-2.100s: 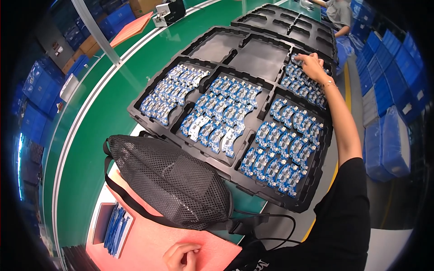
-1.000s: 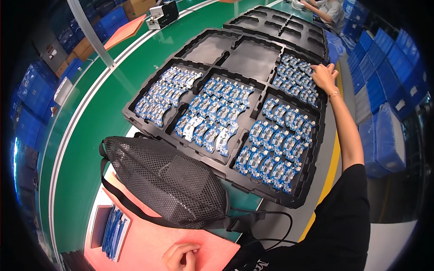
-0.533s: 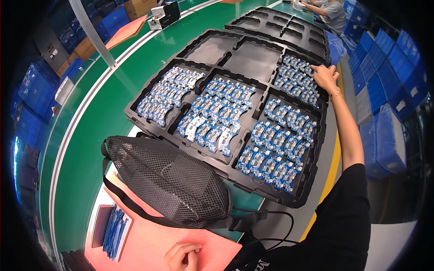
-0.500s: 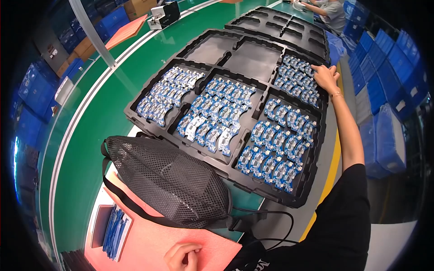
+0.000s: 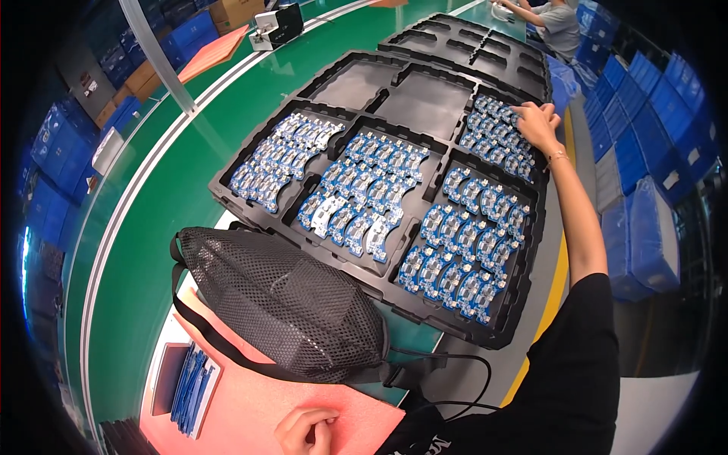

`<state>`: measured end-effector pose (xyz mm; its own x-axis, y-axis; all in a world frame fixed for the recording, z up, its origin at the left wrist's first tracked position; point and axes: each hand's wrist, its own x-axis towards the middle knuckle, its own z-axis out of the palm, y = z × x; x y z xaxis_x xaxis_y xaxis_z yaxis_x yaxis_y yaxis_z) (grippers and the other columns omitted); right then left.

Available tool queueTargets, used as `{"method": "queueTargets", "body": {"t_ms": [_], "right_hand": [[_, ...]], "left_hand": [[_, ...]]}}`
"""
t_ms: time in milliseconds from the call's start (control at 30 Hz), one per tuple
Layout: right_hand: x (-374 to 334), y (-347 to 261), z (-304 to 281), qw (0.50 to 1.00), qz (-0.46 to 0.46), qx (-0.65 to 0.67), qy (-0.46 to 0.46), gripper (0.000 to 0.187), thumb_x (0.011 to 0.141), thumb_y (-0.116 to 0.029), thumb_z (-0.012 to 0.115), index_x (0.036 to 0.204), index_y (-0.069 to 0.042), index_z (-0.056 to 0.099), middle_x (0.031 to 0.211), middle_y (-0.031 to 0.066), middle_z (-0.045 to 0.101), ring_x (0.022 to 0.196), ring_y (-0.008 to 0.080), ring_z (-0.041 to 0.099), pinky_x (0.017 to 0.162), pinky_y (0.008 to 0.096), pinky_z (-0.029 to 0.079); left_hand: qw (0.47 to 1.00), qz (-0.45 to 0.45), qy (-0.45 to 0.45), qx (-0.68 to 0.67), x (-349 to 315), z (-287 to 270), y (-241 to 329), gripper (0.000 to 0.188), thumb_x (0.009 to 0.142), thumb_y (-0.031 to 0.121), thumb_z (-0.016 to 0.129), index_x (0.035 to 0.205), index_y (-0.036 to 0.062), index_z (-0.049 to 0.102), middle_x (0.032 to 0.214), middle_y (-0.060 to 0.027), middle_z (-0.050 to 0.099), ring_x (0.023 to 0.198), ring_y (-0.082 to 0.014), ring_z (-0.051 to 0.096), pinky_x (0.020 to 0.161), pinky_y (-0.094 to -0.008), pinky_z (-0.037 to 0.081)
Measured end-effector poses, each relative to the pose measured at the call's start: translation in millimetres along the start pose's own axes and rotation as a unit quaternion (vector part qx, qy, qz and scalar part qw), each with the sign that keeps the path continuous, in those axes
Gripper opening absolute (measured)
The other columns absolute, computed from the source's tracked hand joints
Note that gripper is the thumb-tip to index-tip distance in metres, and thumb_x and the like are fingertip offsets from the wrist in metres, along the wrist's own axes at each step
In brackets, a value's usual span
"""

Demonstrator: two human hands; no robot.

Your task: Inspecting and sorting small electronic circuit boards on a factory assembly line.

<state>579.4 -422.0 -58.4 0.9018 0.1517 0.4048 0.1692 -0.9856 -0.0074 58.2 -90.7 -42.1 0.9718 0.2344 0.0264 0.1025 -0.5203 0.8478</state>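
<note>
On the left, on the green tabletop (image 5: 159,174), one small white box (image 5: 211,400) holds thin blue pieces (image 5: 192,390), too tightly packed to count. It sits on one pink foam sheet (image 5: 250,413). Next is one black mesh bag (image 5: 280,303). The left hand (image 5: 307,430) is loosely curled over the foam; I can't tell if it is fully closed. Then come two black plastic trays (image 5: 421,100), one behind the other. Four of the front tray's six pockets hold curved blue circuit boards (image 5: 356,180), too crowded to count surely; two look whiter. The right hand (image 5: 538,127) has bent fingers at the far right boards. I can't tell if it pinches one. This step looks like checking or straightening boards; the next move calls for a light, careful touch.
</note>
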Motion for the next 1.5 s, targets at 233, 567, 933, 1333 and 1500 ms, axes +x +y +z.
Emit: {"method": "queueTargets", "body": {"t_ms": [233, 567, 933, 1333, 1500], "right_hand": [[4, -20, -2, 0.995, -0.010, 0.034, -0.095, 0.039, 0.075, -0.012, 0.048, 0.112, -0.017, 0.061, 0.101, 0.0157, 0.057, 0.102, 0.0292, 0.034, 0.086, 0.0421, 0.024], [7, -30, 3, 0.994, -0.080, 0.073, -0.016, 0.042, 0.075, -0.010, 0.045, 0.113, -0.018, 0.060, 0.115, 0.0024, 0.057, 0.103, 0.0270, 0.034, 0.089, 0.0399, 0.022], [18, -42, 7, 0.988, -0.055, 0.124, -0.080, 0.050, 0.071, -0.002, 0.042, 0.112, -0.024, 0.058, 0.098, 0.0126, 0.055, 0.101, 0.0268, 0.034, 0.085, 0.0388, 0.022], [-55, -138, -96, 0.434, -0.043, 0.894, -0.106, 0.043, 0.068, -0.008, 0.046, 0.110, -0.002, 0.049, 0.095, 0.0063, 0.052, 0.073, 0.0124, 0.044, 0.068, 0.0284, 0.040], [-197, -247, -201, 0.137, -0.066, 0.888, -0.435, 0.037, 0.060, -0.010, 0.049, 0.095, -0.008, 0.039, 0.079, 0.0049, 0.038, 0.068, 0.0170, 0.038, 0.061, 0.0334, 0.033]], "left_hand": [[1.000, 0.012, 0.008, 0.011, 1, 0, 0, 0.016, 0.081, -0.006, 0.047, 0.089, 0.0006, 0.059, 0.087, -0.0134, 0.062, 0.079, -0.0237, 0.059, 0.073, -0.0301, 0.047], [1.000, 0.005, 0.008, 0.010, 0, 0, 0, 0.015, 0.081, -0.006, 0.047, 0.089, 0.0005, 0.059, 0.086, -0.0130, 0.062, 0.078, -0.0238, 0.060, 0.072, -0.0304, 0.047], [1.000, -0.015, 0.013, -0.010, -2, 2, -3, 0.014, 0.081, -0.005, 0.047, 0.088, 0.0000, 0.059, 0.086, -0.0131, 0.061, 0.081, -0.0238, 0.058, 0.074, -0.0305, 0.046], [0.997, 0.049, 0.043, -0.031, -1, 1, -10, 0.013, 0.078, -0.006, 0.048, 0.082, -0.0006, 0.059, 0.081, -0.0096, 0.063, 0.069, -0.0171, 0.060, 0.064, -0.0262, 0.048], [0.985, 0.100, 0.101, -0.094, -9, -10, 0, 0.016, 0.074, -0.007, 0.055, 0.088, -0.0004, 0.060, 0.082, -0.0101, 0.064, 0.074, -0.0194, 0.063, 0.067, -0.0276, 0.050]]}}
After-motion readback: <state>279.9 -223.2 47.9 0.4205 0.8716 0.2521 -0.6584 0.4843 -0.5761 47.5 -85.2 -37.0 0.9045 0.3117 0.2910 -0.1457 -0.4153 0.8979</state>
